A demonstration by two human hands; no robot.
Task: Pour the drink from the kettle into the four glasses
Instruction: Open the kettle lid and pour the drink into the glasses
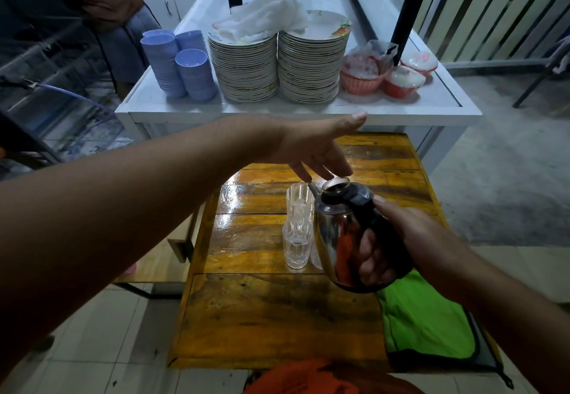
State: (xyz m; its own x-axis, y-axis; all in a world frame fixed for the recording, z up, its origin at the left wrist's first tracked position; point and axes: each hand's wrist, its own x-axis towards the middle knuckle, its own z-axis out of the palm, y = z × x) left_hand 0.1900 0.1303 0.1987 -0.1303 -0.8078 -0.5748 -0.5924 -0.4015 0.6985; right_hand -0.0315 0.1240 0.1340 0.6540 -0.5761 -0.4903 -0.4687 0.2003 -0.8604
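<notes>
While the right hand (410, 233) grips the kettle (348, 233) by its black handle, the left hand (311, 150) rests extended fingers on the lid.

Kettle is tilted over clear glasses (297, 227) on a glossy wooden table (262, 316); green cloth (428, 322) at right edge; white counter (308, 110) behind carries stacked plates (277, 70) and blue cups (182, 63); tiled floor below.

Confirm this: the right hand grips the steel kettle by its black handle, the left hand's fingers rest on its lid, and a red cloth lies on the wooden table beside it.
Wrong in one respect: the head view shows a green cloth, not red, on the wooden table. The right hand does grip the steel kettle by its black handle, and the left hand has fingers on the lid.
</notes>
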